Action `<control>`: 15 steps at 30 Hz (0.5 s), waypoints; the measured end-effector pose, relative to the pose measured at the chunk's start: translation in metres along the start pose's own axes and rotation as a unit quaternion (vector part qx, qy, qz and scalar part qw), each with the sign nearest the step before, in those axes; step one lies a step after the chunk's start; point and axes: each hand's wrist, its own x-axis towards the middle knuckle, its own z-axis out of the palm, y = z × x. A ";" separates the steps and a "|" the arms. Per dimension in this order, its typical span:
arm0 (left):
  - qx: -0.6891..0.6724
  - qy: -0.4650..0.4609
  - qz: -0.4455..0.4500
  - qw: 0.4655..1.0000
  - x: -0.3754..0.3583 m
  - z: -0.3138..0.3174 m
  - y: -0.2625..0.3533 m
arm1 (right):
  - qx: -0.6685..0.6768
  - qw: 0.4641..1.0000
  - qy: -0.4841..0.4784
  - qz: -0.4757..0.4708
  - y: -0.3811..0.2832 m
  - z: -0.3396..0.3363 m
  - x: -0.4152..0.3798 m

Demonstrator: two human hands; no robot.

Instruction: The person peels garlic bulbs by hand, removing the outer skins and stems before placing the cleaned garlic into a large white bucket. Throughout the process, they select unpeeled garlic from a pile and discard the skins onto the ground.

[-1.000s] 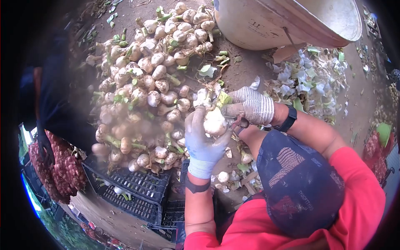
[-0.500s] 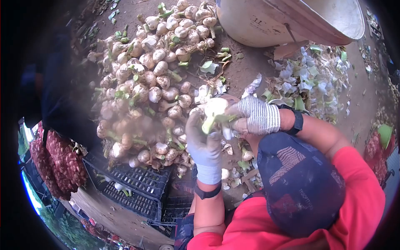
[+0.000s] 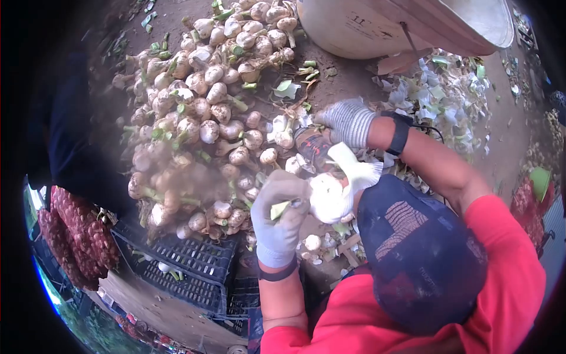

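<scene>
Brown earth floor [image 3: 348, 79] spreads below my camera, with heaped garlic [image 3: 206, 112] to the left, pale peelings [image 3: 436, 97] to the right, a big bucket [image 3: 359, 23] beyond and black crates [image 3: 177, 253] lower left. I see the left hand [image 3: 274, 227] with fingers clenched around the green stem [image 3: 279, 209] of one garlic bulb [image 3: 326, 197], just beside the cap [image 3: 421, 253]; a white flap of skin [image 3: 362, 173] stands off it. The right hand [image 3: 349, 122] is apart; I cannot tell whether its fingers hold anything. I'd judge a firm stem grip and gentle pull on the loose layer best.
</scene>
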 end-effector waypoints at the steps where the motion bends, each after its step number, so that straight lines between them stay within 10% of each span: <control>1: -0.040 0.113 -0.073 0.990 0.000 0.002 -0.004 | 0.038 0.996 -0.075 -0.024 0.000 0.001 -0.005; 2: -0.078 0.222 -0.145 0.961 0.001 0.006 -0.008 | 0.076 0.985 -0.148 -0.048 -0.002 0.003 -0.014; 3: -0.002 0.253 -0.148 0.956 0.008 0.009 -0.019 | 0.209 0.961 0.085 -0.160 -0.008 0.008 -0.034; 4: 0.040 0.275 -0.171 0.945 0.008 0.012 -0.023 | 0.374 0.926 -0.024 -0.039 -0.028 -0.024 -0.044; 10: 0.131 0.243 -0.076 0.958 0.004 0.030 -0.030 | 0.628 0.771 0.098 -0.033 -0.037 -0.012 -0.038; 12: 0.232 0.175 0.023 0.957 -0.001 0.022 -0.031 | 0.342 0.897 0.276 0.037 -0.014 -0.008 -0.019; 15: 0.259 0.171 0.034 0.950 -0.005 0.024 -0.022 | 0.013 0.971 0.236 0.020 0.022 -0.012 -0.015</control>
